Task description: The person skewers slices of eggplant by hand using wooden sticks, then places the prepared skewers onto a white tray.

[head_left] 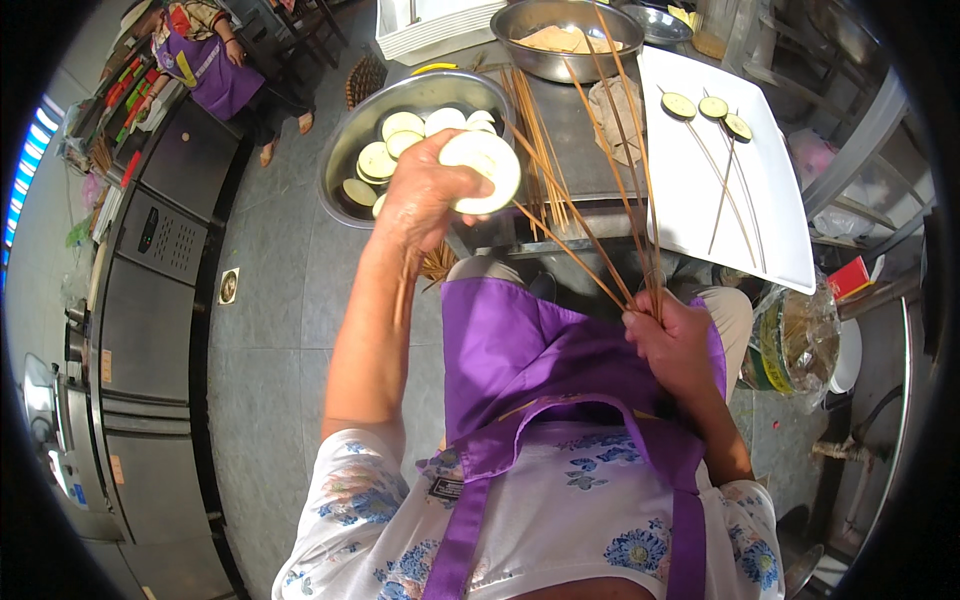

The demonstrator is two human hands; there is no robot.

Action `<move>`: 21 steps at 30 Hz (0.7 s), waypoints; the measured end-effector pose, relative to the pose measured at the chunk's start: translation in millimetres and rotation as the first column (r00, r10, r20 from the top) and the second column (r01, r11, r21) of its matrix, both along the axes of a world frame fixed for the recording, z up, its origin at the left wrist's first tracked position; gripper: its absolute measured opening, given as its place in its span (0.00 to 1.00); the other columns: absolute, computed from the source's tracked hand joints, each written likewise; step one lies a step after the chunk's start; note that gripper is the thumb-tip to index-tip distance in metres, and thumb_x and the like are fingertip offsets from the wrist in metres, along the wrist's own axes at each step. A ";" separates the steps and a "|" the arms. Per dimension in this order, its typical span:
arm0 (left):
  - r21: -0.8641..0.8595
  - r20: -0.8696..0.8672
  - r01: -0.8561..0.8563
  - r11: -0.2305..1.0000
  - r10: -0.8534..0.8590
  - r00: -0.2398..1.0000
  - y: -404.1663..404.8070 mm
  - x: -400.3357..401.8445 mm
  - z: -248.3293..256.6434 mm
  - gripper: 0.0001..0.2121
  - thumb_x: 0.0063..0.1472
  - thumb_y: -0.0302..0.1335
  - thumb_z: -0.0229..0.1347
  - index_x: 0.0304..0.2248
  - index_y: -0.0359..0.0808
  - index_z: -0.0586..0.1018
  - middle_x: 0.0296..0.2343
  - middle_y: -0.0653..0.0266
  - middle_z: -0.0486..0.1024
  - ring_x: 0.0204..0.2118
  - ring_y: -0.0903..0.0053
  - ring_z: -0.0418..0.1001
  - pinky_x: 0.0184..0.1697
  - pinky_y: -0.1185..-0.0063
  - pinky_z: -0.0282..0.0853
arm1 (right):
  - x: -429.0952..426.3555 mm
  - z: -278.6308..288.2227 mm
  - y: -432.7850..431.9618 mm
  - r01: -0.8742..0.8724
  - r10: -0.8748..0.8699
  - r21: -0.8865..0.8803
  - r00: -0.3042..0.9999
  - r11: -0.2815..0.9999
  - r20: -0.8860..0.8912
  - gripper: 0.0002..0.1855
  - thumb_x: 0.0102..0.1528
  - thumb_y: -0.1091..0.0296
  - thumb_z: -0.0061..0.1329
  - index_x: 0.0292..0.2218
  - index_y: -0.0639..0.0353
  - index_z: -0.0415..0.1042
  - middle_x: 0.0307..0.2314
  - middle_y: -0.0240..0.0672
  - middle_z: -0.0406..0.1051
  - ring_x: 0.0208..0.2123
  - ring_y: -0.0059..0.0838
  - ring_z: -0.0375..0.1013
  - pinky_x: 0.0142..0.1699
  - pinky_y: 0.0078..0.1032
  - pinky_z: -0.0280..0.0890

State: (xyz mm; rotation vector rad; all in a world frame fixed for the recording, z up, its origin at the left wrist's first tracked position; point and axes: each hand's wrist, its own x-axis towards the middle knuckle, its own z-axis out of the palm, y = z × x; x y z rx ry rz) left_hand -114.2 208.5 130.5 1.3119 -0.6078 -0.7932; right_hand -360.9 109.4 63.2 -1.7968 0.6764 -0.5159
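Between the thumb and fingers of my left hand [427,187] is a large round pale-green vegetable slice [480,154]; whether more slices are stacked behind it I cannot tell. That hand is over the near right part of a steel basin [337,180], where several similar slices [376,160] lie. My right hand [670,334], above my lap, grips several thin wooden skewers [600,262] near their lower ends. They fan out upward with no slices on them. On a white tray [686,202] lie three skewers, each with a dark-rimmed slice [678,106] near its far end.
Loose skewers [536,150] lie on the metal table [581,176] beside the basin. Behind them are a crumpled cloth [616,120], a steel bowl [517,64] and stacked white trays [442,52]. A plastic-lined bin [795,337] stands at right. Another person [210,64] is at the counter, far left.
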 end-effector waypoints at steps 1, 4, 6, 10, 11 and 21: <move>-0.009 -0.005 0.006 1.000 -0.006 1.000 -3.3 -6.3 -2.2 0.19 0.36 0.14 0.50 0.34 0.27 0.68 0.20 0.60 0.70 0.15 0.79 0.67 0.12 0.85 0.57 | 6.3 6.8 1.1 -0.001 0.001 0.051 1.000 0.999 -0.002 0.05 0.43 0.74 0.47 0.23 0.64 0.64 0.11 0.33 0.64 0.14 0.16 0.63 0.21 0.16 0.58; -0.001 -0.002 0.065 0.998 -0.065 0.998 -7.2 -19.2 -5.6 0.19 0.35 0.16 0.51 0.34 0.27 0.68 0.22 0.61 0.71 0.19 0.79 0.68 0.15 0.85 0.59 | 19.5 7.2 -1.1 -0.026 0.025 0.007 0.996 1.000 0.082 0.06 0.44 0.74 0.47 0.23 0.65 0.64 0.11 0.32 0.63 0.14 0.14 0.61 0.20 0.15 0.57; -0.037 0.002 0.036 0.999 -0.036 0.999 -9.3 -25.4 -7.1 0.19 0.35 0.15 0.51 0.34 0.27 0.68 0.22 0.61 0.71 0.19 0.78 0.69 0.16 0.84 0.60 | 24.0 4.1 -3.0 -0.030 0.038 -0.070 0.992 0.997 0.121 0.05 0.44 0.74 0.46 0.23 0.65 0.64 0.11 0.31 0.63 0.13 0.12 0.60 0.19 0.14 0.56; -0.069 -0.021 0.018 0.997 -0.019 1.000 -11.4 -30.3 -11.6 0.19 0.34 0.15 0.51 0.33 0.27 0.68 0.21 0.59 0.70 0.17 0.76 0.68 0.17 0.82 0.64 | 25.5 0.2 -5.0 -0.018 0.037 -0.153 0.992 0.988 0.122 0.04 0.44 0.74 0.45 0.23 0.64 0.64 0.10 0.34 0.60 0.13 0.14 0.59 0.19 0.15 0.55; -0.078 -0.027 0.010 0.997 -0.012 1.000 -12.0 -31.3 -13.2 0.19 0.34 0.15 0.51 0.33 0.26 0.67 0.20 0.59 0.70 0.16 0.75 0.68 0.16 0.81 0.65 | 25.2 -0.7 -5.3 -0.017 0.038 -0.167 0.991 0.986 0.126 0.05 0.44 0.74 0.46 0.23 0.64 0.63 0.10 0.37 0.59 0.13 0.17 0.59 0.20 0.17 0.55; -0.016 0.001 -0.003 1.000 0.003 1.000 -8.8 -34.8 -19.5 0.17 0.33 0.13 0.49 0.31 0.26 0.69 0.21 0.59 0.70 0.19 0.78 0.68 0.19 0.82 0.64 | 23.5 -0.7 2.6 0.016 0.014 -0.363 0.997 0.932 0.078 0.05 0.45 0.72 0.45 0.25 0.63 0.63 0.14 0.44 0.62 0.15 0.38 0.64 0.21 0.26 0.58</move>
